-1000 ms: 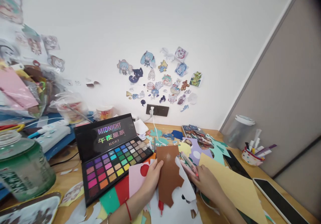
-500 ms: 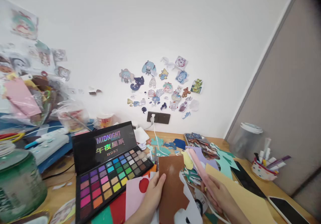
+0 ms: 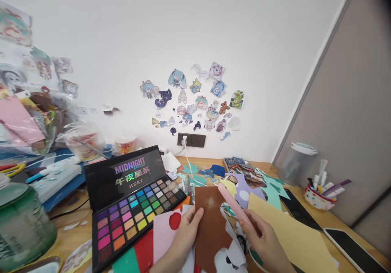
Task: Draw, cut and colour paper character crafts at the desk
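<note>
My left hand [image 3: 190,228] grips a brown paper sheet [image 3: 210,224] by its left edge, thumb on top. A pale patch shows near the sheet's upper middle, and its lower right edge is cut unevenly. My right hand [image 3: 259,232] is closed round a slim pink corded wand [image 3: 234,203] that looks like a hair straightener. Its tip lies at the sheet's upper right corner; whether it touches cannot be made out. Below the sheet are white paper scraps [image 3: 235,256]. A pink sheet with a red circle [image 3: 175,221] lies beside my left hand.
An open eyeshadow palette [image 3: 131,216] stands left, near a green jar [image 3: 27,228]. Yellow paper [image 3: 287,232], a phone [image 3: 354,248] and a pen holder [image 3: 320,195] are at right. A white cord hangs from the wall socket [image 3: 191,139]. Coloured paper scraps lie behind.
The pink wand has moved left, so its tip now reaches the brown sheet's upper right corner. My left hand keeps its hold on the sheet. The view has shifted slightly.
</note>
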### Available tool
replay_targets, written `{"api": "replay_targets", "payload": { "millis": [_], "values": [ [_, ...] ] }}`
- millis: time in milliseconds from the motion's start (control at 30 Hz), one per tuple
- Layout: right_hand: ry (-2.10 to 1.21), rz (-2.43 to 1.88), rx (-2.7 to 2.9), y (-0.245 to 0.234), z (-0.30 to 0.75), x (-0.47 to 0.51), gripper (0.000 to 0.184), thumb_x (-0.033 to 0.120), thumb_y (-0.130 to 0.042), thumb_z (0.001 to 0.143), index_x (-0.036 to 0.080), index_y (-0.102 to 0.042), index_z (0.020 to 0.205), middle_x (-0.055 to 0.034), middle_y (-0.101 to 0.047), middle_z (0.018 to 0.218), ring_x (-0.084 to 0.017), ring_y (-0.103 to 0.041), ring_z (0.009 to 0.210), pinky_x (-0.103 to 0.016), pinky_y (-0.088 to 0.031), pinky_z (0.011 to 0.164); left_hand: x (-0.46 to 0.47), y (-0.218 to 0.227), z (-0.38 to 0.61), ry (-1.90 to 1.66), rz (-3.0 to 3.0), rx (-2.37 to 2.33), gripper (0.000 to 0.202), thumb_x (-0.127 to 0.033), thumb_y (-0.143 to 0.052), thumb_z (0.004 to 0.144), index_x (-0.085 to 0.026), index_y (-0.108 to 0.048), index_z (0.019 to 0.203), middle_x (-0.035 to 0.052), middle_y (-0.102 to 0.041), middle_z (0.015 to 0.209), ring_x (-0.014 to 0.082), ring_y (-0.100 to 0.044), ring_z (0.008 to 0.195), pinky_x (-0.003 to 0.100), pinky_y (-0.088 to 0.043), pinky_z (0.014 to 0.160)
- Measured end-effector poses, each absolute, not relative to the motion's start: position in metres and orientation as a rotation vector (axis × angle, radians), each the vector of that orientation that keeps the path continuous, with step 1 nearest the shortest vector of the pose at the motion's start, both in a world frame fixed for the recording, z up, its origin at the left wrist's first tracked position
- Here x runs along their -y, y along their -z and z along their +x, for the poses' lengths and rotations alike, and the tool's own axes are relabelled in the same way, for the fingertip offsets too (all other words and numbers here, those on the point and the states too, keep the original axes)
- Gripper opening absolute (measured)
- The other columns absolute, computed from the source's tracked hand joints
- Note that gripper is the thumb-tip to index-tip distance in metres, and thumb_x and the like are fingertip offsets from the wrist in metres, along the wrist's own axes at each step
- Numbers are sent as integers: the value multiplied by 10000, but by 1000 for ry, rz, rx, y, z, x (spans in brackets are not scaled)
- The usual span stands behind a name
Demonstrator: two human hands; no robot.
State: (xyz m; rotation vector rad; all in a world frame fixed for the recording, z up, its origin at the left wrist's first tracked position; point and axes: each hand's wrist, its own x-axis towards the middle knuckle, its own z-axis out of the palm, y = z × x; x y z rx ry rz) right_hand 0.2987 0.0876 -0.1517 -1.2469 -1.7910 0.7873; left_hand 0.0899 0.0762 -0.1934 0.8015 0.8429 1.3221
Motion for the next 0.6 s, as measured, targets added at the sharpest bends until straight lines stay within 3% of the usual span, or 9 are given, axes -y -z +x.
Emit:
{"api": "replay_targets", "payload": {
  "millis": [167,433,600],
  "values": [
    [-277,-1209,1865,157,303,-88,284,414,-533,814,170,-598,945,-43,-701,832,-187,-656,727,-213,-513,613,-75,190,90,-1283,851,-783,463,-476,-634,748,-139,-582,1062,102,-602,1146,237,-546,1060,337,-405,935],
    [490,-1004,1932,168,316,-95,256,249,-529,849,148,-539,1084,-79,-704,900,-174,-675,710,-240,-517,637,-70,181,92,-1202,933,-689,411,-440,-703,689,-99,-644,911,115,-666,923,218,-613,852,294,-452,799],
    [809,-879,1992,173,317,-102,321,177,-539,847,126,-517,1163,-89,-701,895,-184,-663,747,-270,-500,677,-70,187,91,-1186,936,-741,347,-424,-671,712,-84,-624,767,83,-655,730,126,-583,636,182,-408,567]
  ]
}}
